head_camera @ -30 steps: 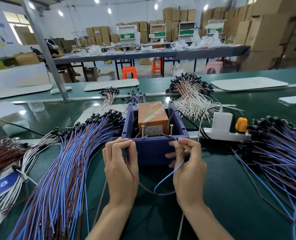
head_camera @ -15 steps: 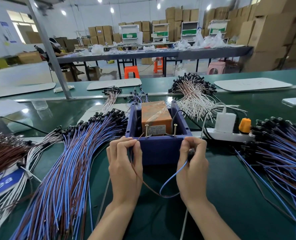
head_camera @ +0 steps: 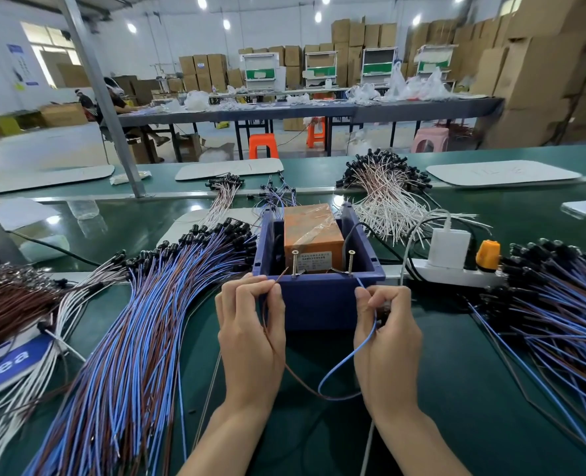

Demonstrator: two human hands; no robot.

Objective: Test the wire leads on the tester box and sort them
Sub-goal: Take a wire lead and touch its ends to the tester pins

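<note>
Both hands rested palm-down before the blue tester box (head_camera: pixel 319 304). The left hand (head_camera: pixel 250 338) pinched the brown lead (head_camera: pixel 273 338) near one screw; the right hand (head_camera: pixel 386 341) pinched the blue lead (head_camera: pixel 348 359) toward the other.

One head-worn wide-angle camera looked forward and down over the green bench (head_camera: pixel 456 389), close above the left hand (head_camera: pixel 250 338) and right hand (head_camera: pixel 386 341), and took in the stacked cartons (head_camera: pixel 542 70) across the room.

Two hands (head_camera: pixel 250 333), two screws (head_camera: pixel 295 263), three stools (head_camera: pixel 263 145), one tester box (head_camera: pixel 319 297).
</note>
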